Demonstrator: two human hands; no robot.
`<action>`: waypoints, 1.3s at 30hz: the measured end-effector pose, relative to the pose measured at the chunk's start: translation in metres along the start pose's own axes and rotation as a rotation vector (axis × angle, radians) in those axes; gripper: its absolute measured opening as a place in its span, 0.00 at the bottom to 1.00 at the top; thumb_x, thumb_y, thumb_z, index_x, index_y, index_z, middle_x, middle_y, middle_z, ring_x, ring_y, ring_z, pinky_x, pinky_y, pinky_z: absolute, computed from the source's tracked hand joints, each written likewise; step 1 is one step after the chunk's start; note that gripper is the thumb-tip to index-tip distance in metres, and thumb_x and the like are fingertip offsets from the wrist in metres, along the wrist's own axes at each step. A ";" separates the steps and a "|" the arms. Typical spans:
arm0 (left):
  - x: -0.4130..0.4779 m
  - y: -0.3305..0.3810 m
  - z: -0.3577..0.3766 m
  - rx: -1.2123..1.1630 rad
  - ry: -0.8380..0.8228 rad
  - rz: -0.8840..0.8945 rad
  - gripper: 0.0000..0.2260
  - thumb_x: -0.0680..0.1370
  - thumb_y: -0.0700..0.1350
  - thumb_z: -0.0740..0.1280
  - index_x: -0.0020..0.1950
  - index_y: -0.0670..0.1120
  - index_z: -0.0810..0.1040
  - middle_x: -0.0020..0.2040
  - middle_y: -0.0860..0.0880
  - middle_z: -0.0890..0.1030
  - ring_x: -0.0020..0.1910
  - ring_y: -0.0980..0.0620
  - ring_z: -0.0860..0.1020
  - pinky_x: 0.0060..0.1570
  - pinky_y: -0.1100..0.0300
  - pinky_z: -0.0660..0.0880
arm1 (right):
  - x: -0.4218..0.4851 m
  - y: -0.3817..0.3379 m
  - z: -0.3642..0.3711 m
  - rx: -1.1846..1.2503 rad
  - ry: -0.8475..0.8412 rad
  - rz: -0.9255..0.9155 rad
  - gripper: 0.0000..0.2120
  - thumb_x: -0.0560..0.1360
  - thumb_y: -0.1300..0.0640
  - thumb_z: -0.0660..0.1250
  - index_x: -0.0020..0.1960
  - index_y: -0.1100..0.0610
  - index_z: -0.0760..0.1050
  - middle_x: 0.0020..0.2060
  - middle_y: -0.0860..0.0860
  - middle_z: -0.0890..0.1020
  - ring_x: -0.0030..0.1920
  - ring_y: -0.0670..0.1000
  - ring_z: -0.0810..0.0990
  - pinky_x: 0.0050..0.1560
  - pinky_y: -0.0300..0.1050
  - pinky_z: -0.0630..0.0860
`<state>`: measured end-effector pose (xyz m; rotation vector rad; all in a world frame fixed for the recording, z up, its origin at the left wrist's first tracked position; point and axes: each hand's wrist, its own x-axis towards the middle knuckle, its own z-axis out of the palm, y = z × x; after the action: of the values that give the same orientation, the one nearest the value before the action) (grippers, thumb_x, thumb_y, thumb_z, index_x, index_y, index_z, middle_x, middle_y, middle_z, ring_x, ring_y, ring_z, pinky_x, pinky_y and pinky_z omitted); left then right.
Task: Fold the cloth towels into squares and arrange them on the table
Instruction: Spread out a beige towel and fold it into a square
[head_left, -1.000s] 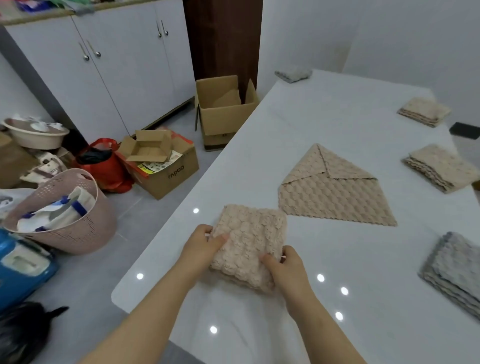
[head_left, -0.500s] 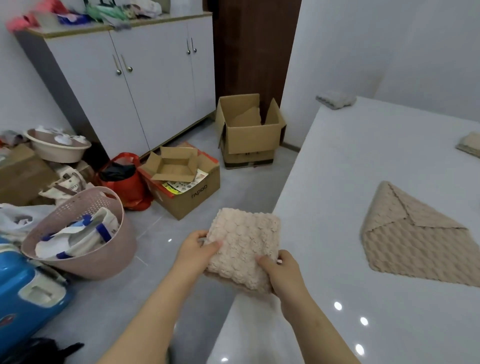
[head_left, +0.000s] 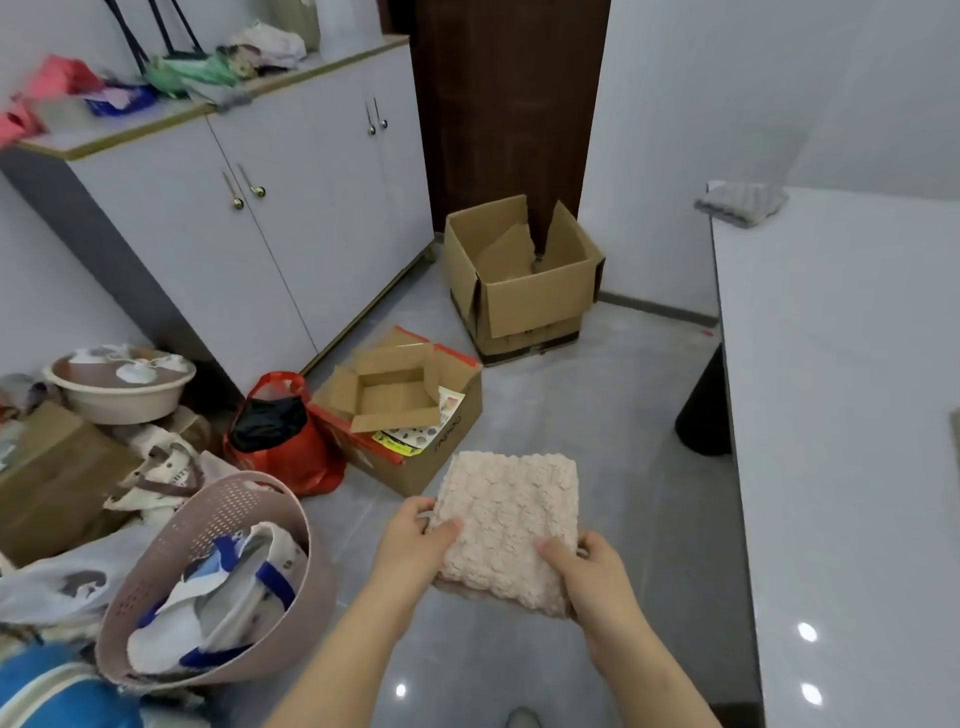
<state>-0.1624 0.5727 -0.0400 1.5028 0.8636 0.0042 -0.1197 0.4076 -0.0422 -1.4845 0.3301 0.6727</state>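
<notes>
Head view: bumpy beige square towel (head_left: 506, 525) between both hands, left hand (head_left: 410, 545), right hand (head_left: 592, 571).

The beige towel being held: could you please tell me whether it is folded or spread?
Folded: the beige towel is a compact square, gripped at opposite sides by the left hand and right hand.

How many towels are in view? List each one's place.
2. A beige folded towel, gripped by left hand and right hand; a grey towel on the far corner of the table. A sliver at the right edge may be a third.
</notes>
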 end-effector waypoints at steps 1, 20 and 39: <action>0.012 0.007 0.001 0.008 -0.012 0.004 0.10 0.77 0.41 0.65 0.57 0.48 0.71 0.51 0.49 0.79 0.46 0.51 0.79 0.38 0.60 0.74 | 0.009 -0.007 0.004 0.013 0.007 -0.001 0.09 0.74 0.61 0.67 0.53 0.59 0.72 0.49 0.56 0.81 0.48 0.57 0.82 0.46 0.53 0.80; 0.228 0.190 0.200 0.173 -0.349 0.147 0.10 0.77 0.41 0.64 0.56 0.50 0.70 0.53 0.51 0.77 0.50 0.53 0.78 0.46 0.58 0.77 | 0.209 -0.186 -0.092 0.114 0.307 -0.121 0.07 0.74 0.59 0.67 0.50 0.59 0.73 0.48 0.58 0.81 0.47 0.59 0.81 0.42 0.52 0.77; 0.320 0.267 0.430 0.544 -0.943 0.266 0.13 0.77 0.38 0.63 0.60 0.47 0.70 0.57 0.51 0.75 0.56 0.53 0.74 0.60 0.54 0.74 | 0.297 -0.241 -0.212 0.368 0.924 -0.088 0.07 0.74 0.58 0.64 0.48 0.62 0.73 0.41 0.56 0.76 0.40 0.54 0.73 0.40 0.49 0.70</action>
<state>0.4106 0.4007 -0.0374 1.8376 -0.1206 -0.7357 0.2968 0.2750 -0.0433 -1.3571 1.0252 -0.1908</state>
